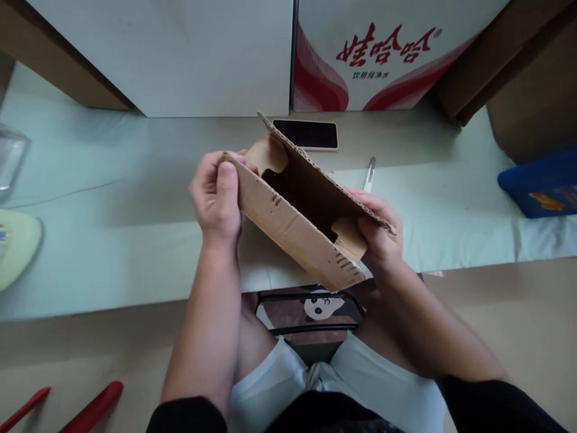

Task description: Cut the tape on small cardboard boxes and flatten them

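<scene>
Pale cloth (135, 252) is lying beneath the cardboard box (288, 225). The left hand (217, 198) is gripping its left end, the right hand (383, 249) its right, presumably steadying the open side (facing upward). A phone (305, 134) is lying beyond the box, probably out of the way.

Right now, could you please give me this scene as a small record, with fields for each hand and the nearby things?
left hand: holds one end of the box
right hand: holds the other end
box: cardboard, tilted, opening toward the camera
phone: on the table, beyond the box, screen dark
cutter: on the table, beyond the right hand
</scene>
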Motion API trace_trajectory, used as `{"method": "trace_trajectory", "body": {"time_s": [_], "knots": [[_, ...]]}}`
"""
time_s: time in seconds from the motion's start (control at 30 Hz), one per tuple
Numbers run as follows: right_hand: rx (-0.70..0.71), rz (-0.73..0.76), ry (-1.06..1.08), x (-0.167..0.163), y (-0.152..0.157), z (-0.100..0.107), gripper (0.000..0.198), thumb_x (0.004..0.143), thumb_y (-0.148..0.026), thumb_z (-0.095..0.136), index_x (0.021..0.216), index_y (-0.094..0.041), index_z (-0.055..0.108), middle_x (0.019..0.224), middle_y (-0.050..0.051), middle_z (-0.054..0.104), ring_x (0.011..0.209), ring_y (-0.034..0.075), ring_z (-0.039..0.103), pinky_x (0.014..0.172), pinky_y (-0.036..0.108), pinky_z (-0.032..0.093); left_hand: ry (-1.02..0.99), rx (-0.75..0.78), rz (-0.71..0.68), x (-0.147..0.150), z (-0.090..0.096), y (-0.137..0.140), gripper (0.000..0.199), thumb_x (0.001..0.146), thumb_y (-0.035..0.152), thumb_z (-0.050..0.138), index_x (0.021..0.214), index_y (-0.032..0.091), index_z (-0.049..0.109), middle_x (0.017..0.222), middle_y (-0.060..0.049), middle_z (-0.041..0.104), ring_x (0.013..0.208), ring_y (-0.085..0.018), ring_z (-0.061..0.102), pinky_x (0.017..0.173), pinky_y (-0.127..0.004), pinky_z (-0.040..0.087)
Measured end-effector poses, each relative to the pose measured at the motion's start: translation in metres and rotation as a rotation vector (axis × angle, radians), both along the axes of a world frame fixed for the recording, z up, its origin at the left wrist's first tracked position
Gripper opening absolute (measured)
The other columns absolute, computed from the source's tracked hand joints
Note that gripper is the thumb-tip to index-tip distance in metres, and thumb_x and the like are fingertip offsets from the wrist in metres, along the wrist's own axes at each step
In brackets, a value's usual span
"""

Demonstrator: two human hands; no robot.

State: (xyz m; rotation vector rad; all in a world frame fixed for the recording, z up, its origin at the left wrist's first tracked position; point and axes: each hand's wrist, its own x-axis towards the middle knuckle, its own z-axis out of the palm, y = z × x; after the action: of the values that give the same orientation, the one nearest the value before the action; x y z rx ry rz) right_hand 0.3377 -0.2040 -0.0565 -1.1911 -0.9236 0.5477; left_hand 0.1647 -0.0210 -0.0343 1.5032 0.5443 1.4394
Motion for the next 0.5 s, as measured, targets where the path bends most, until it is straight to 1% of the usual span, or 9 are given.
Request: {"method": "trace_trajectory", "body": {"time_s": [0.07, 0.13, 0.2, 0.27, 0.33, 0.37, 0.43, 0.5], "knots": [[0.007, 0.061, -0.037, 0.002, -0.003, -0.003, 0.034, 0.088, -0.055, 0.069, 0.116, -0.035, 0.073, 0.131, 0.002, 0.071, 0.127, 0.028, 0.065, 0.112, 0.055, 0.05, 0.012, -0.038, -0.014, 0.0, -0.003, 0.001, 0.024, 0.094, 0.049, 0.066, 0.098, 0.027, 0.076, 0.088, 0.0, 0.077, 0.089, -0.019, 0.074, 0.098, -0.041, 0.057], [0.023, 0.114, -0.086, 0.003, -0.005, -0.007, 0.05, 0.082, -0.066, 0.07, 0.122, -0.035, 0.069, 0.137, 0.003, 0.067, 0.131, 0.031, 0.061, 0.113, 0.057, 0.049, 0.037, -0.071, -0.029, -0.001, -0.006, 0.002, 0.026, 0.092, 0.048, 0.07, 0.108, 0.028, 0.075, 0.099, -0.002, 0.079, 0.098, -0.021, 0.075, 0.096, -0.042, 0.058], [0.06, 0.166, -0.102, 0.002, -0.005, -0.01, 0.062, 0.079, -0.076, 0.066, 0.126, -0.036, 0.066, 0.141, 0.004, 0.063, 0.134, 0.032, 0.058, 0.114, 0.059, 0.047, 0.078, -0.079, -0.037, -0.002, -0.009, 0.004, 0.035, 0.089, 0.052, 0.071, 0.115, 0.028, 0.073, 0.109, -0.002, 0.078, 0.111, -0.025, 0.073, 0.102, -0.045, 0.056], [0.09, 0.18, -0.061, 0.0, -0.005, -0.011, 0.065, 0.08, -0.083, 0.056, 0.123, -0.035, 0.065, 0.142, 0.004, 0.061, 0.135, 0.033, 0.057, 0.114, 0.061, 0.046, 0.131, -0.08, -0.04, -0.003, -0.011, 0.006, 0.04, 0.088, 0.057, 0.071, 0.118, 0.03, 0.07, 0.118, -0.002, 0.077, 0.125, -0.027, 0.068, 0.109, -0.046, 0.053], [0.074, 0.172, -0.013, -0.003, -0.005, -0.01, 0.06, 0.084, -0.081, 0.051, 0.118, -0.034, 0.066, 0.141, 0.004, 0.061, 0.134, 0.033, 0.057, 0.112, 0.06, 0.048, 0.165, -0.081, -0.043, -0.004, -0.012, 0.007, 0.041, 0.088, 0.058, 0.069, 0.119, 0.032, 0.07, 0.122, -0.002, 0.076, 0.132, -0.028, 0.064, 0.112, -0.047, 0.051], [0.055, 0.172, 0.0, -0.004, -0.005, -0.01, 0.055, 0.084, -0.077, 0.054, 0.116, -0.034, 0.066, 0.14, 0.004, 0.062, 0.133, 0.032, 0.058, 0.11, 0.059, 0.049, 0.174, -0.075, -0.044, -0.004, -0.012, 0.007, 0.039, 0.089, 0.058, 0.068, 0.119, 0.032, 0.07, 0.122, -0.001, 0.076, 0.133, -0.028, 0.063, 0.113, -0.047, 0.051], [0.034, 0.186, 0.018, -0.005, -0.006, -0.008, 0.044, 0.085, -0.065, 0.062, 0.116, -0.034, 0.066, 0.14, 0.002, 0.062, 0.132, 0.031, 0.058, 0.108, 0.056, 0.05, 0.182, -0.05, -0.041, -0.005, -0.011, 0.007, 0.035, 0.09, 0.055, 0.067, 0.117, 0.033, 0.071, 0.122, -0.001, 0.076, 0.13, -0.027, 0.065, 0.113, -0.048, 0.052], [0.047, 0.2, 0.04, -0.005, -0.006, -0.007, 0.039, 0.084, -0.057, 0.065, 0.116, -0.036, 0.067, 0.14, 0.0, 0.063, 0.131, 0.029, 0.059, 0.107, 0.053, 0.05, 0.193, -0.021, -0.04, -0.005, -0.009, 0.006, 0.031, 0.092, 0.053, 0.065, 0.115, 0.033, 0.073, 0.123, -0.001, 0.076, 0.127, -0.026, 0.067, 0.114, -0.049, 0.051]]}}
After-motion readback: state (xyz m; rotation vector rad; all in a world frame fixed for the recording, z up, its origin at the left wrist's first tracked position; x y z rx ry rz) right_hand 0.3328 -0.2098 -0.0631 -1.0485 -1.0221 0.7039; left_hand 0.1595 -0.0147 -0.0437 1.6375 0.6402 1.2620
